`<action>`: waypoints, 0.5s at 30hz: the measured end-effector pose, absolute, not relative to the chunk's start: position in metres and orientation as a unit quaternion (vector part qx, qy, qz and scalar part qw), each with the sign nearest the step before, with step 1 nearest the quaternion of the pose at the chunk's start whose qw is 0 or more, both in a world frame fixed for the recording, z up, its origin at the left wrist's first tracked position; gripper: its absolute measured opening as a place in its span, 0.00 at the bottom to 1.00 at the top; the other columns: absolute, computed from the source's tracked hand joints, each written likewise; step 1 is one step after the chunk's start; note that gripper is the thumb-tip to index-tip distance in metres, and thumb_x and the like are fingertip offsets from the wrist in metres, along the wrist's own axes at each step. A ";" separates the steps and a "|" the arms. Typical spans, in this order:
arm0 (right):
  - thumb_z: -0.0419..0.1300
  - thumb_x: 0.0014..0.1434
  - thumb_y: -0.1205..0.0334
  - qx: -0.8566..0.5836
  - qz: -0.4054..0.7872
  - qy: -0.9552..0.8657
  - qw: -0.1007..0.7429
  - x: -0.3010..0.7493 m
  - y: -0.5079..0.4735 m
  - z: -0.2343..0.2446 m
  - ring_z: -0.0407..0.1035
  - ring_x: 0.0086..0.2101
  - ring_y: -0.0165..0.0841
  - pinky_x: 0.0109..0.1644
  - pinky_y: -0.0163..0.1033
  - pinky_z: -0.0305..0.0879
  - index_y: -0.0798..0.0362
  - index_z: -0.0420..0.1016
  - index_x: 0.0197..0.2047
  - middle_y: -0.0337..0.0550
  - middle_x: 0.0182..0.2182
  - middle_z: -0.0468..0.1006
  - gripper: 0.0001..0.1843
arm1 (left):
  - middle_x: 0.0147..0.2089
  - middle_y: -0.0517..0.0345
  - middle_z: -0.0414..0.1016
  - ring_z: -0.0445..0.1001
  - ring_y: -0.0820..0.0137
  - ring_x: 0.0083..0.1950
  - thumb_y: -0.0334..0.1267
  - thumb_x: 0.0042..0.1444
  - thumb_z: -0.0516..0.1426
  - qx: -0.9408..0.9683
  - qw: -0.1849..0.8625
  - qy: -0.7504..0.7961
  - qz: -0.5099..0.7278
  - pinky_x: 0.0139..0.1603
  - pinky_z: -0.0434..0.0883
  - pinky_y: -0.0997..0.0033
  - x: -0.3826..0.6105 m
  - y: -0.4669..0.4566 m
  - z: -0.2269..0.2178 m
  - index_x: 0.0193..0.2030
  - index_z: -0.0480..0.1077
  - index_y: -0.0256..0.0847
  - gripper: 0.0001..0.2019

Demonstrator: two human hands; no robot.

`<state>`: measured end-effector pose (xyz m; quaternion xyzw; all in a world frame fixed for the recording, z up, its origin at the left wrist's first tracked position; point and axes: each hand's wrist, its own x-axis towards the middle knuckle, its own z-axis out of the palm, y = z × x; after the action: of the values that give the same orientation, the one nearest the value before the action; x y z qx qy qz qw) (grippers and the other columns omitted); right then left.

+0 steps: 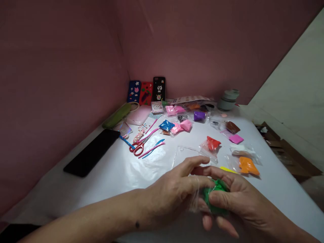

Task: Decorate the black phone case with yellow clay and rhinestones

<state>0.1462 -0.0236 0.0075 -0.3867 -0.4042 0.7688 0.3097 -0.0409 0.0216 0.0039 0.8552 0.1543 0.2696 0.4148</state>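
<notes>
We saw both of our bare hands meeting low in the middle of a white table (106, 175). Our right hand (235, 202) was curled around a lump of green clay (215, 197) in a clear plastic bag (194, 199), with the thumb pressed on top of the lump and the fingers wrapped beneath it. Our left hand (174, 192) pinched the loose edge of that bag between thumb and fingers, its index finger stretched forward. The clay sat between the two hands, just above the table's near edge.

Just beyond our fingers lay a clear phone case (183, 153). To its right were small bags of clay: a red one (212, 143), an orange one (248, 166), a white one (241, 151), and a loose pink square (236, 138). Further back we saw pink clay (182, 126), blue clay (166, 125) and purple clay (199, 115). Red-handled scissors (138, 147) lay left of centre beside thin pink and blue modelling tools (152, 149). A black phone (92, 156) rested at the left edge. Three decorated phone cases (146, 91), blue, red and black, leaned upright against the pink wall (63, 67) at the back corner, and a grey-green jar (227, 99) stood far right.
</notes>
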 end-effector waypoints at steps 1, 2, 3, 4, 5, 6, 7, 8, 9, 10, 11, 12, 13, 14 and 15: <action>0.60 0.55 0.64 -0.388 0.769 -0.399 0.314 0.146 -0.024 0.007 0.62 0.14 0.20 0.17 0.23 0.53 0.60 0.64 0.54 0.51 0.25 0.82 0.23 | 0.64 0.43 0.56 0.66 0.62 0.61 0.39 0.61 0.54 0.853 0.418 0.143 0.278 0.60 0.66 0.65 -0.042 0.021 0.005 0.51 0.69 0.38 0.13; 0.60 0.55 0.64 -0.389 0.769 -0.394 0.319 0.147 -0.024 0.006 0.63 0.14 0.20 0.17 0.23 0.53 0.59 0.64 0.53 0.51 0.25 0.82 0.23 | 0.62 0.42 0.58 0.66 0.62 0.60 0.38 0.61 0.55 0.847 0.425 0.137 0.289 0.60 0.66 0.66 -0.042 0.021 0.005 0.51 0.69 0.37 0.13; 0.60 0.55 0.64 -0.389 0.769 -0.390 0.324 0.147 -0.024 0.005 0.63 0.14 0.20 0.18 0.23 0.53 0.59 0.64 0.53 0.51 0.25 0.82 0.22 | 0.61 0.42 0.58 0.66 0.63 0.60 0.38 0.60 0.56 0.840 0.433 0.135 0.298 0.60 0.66 0.67 -0.043 0.021 0.004 0.51 0.69 0.37 0.14; 0.60 0.55 0.64 -0.389 0.768 -0.390 0.326 0.147 -0.024 0.005 0.64 0.14 0.21 0.18 0.24 0.54 0.58 0.63 0.53 0.51 0.26 0.82 0.22 | 0.61 0.42 0.58 0.67 0.64 0.59 0.37 0.59 0.57 0.832 0.441 0.139 0.306 0.59 0.67 0.67 -0.044 0.021 0.003 0.51 0.69 0.37 0.14; 0.60 0.55 0.64 -0.390 0.767 -0.391 0.328 0.147 -0.024 0.004 0.64 0.15 0.21 0.18 0.24 0.56 0.57 0.63 0.53 0.51 0.26 0.82 0.22 | 0.62 0.43 0.57 0.67 0.64 0.59 0.37 0.59 0.58 0.824 0.449 0.145 0.312 0.60 0.66 0.67 -0.044 0.022 0.002 0.51 0.69 0.38 0.14; 0.60 0.55 0.64 -0.390 0.765 -0.395 0.328 0.147 -0.024 0.005 0.65 0.15 0.22 0.19 0.25 0.57 0.57 0.62 0.53 0.51 0.26 0.82 0.22 | 0.63 0.43 0.56 0.67 0.63 0.60 0.37 0.59 0.58 0.819 0.455 0.149 0.317 0.60 0.66 0.65 -0.044 0.022 0.000 0.52 0.69 0.39 0.14; 0.60 0.55 0.65 -0.392 0.761 -0.400 0.327 0.147 -0.024 0.005 0.65 0.16 0.22 0.20 0.25 0.58 0.56 0.62 0.53 0.50 0.26 0.82 0.22 | 0.64 0.43 0.55 0.66 0.62 0.61 0.36 0.59 0.57 0.819 0.455 0.147 0.317 0.60 0.66 0.64 -0.044 0.022 -0.002 0.52 0.69 0.39 0.14; 0.60 0.54 0.65 -0.396 0.757 -0.406 0.324 0.146 -0.024 0.006 0.65 0.16 0.22 0.20 0.25 0.58 0.56 0.62 0.53 0.49 0.26 0.82 0.24 | 0.65 0.43 0.54 0.65 0.61 0.62 0.36 0.59 0.57 0.826 0.449 0.144 0.309 0.60 0.66 0.63 -0.043 0.023 -0.004 0.53 0.69 0.39 0.15; 0.61 0.53 0.66 -0.402 0.753 -0.410 0.321 0.145 -0.024 0.007 0.64 0.16 0.21 0.20 0.25 0.58 0.56 0.61 0.55 0.48 0.25 0.82 0.26 | 0.66 0.43 0.53 0.64 0.60 0.63 0.36 0.59 0.56 0.835 0.441 0.140 0.299 0.60 0.66 0.63 -0.043 0.023 -0.006 0.53 0.68 0.39 0.15; 0.61 0.52 0.67 -0.409 0.750 -0.411 0.317 0.144 -0.025 0.007 0.63 0.15 0.21 0.20 0.24 0.57 0.56 0.60 0.56 0.46 0.24 0.81 0.28 | 0.66 0.42 0.52 0.63 0.60 0.63 0.36 0.60 0.56 0.840 0.434 0.139 0.293 0.59 0.67 0.63 -0.043 0.022 -0.007 0.54 0.68 0.39 0.16; 0.61 0.51 0.67 -0.415 0.750 -0.410 0.313 0.143 -0.025 0.007 0.62 0.15 0.20 0.19 0.24 0.56 0.56 0.59 0.58 0.45 0.24 0.81 0.30 | 0.66 0.42 0.52 0.63 0.60 0.63 0.35 0.60 0.56 0.844 0.431 0.141 0.286 0.58 0.68 0.64 -0.042 0.022 -0.008 0.54 0.68 0.39 0.16; 0.62 0.51 0.67 -0.419 0.751 -0.407 0.309 0.142 -0.026 0.006 0.61 0.14 0.20 0.19 0.24 0.56 0.56 0.58 0.59 0.45 0.23 0.81 0.32 | 0.66 0.42 0.53 0.63 0.60 0.62 0.35 0.60 0.55 0.846 0.429 0.144 0.283 0.57 0.69 0.65 -0.042 0.021 -0.008 0.54 0.68 0.38 0.15; 0.62 0.51 0.67 -0.419 0.754 -0.401 0.309 0.142 -0.026 0.005 0.61 0.14 0.19 0.18 0.23 0.55 0.56 0.58 0.60 0.45 0.23 0.81 0.33 | 0.65 0.42 0.55 0.64 0.61 0.62 0.35 0.60 0.55 0.846 0.427 0.147 0.283 0.56 0.70 0.66 -0.042 0.020 -0.007 0.54 0.68 0.38 0.15; 0.62 0.51 0.66 -0.417 0.757 -0.395 0.311 0.141 -0.027 0.004 0.61 0.13 0.19 0.18 0.23 0.54 0.56 0.58 0.59 0.45 0.23 0.81 0.33 | 0.63 0.42 0.56 0.65 0.62 0.61 0.34 0.60 0.55 0.846 0.422 0.149 0.289 0.55 0.70 0.66 -0.042 0.019 -0.005 0.53 0.68 0.37 0.14; 0.62 0.50 0.66 -0.414 0.761 -0.388 0.315 0.141 -0.027 0.002 0.62 0.13 0.20 0.18 0.23 0.54 0.56 0.59 0.59 0.46 0.23 0.81 0.33 | 0.62 0.42 0.58 0.66 0.62 0.60 0.34 0.60 0.55 0.848 0.417 0.148 0.291 0.55 0.70 0.67 -0.042 0.018 -0.003 0.52 0.69 0.37 0.14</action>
<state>0.1411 -0.0274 0.0023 -0.4138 -0.3884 0.7605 0.3154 -0.0424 0.0177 -0.0026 0.8483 0.1481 0.2907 0.4171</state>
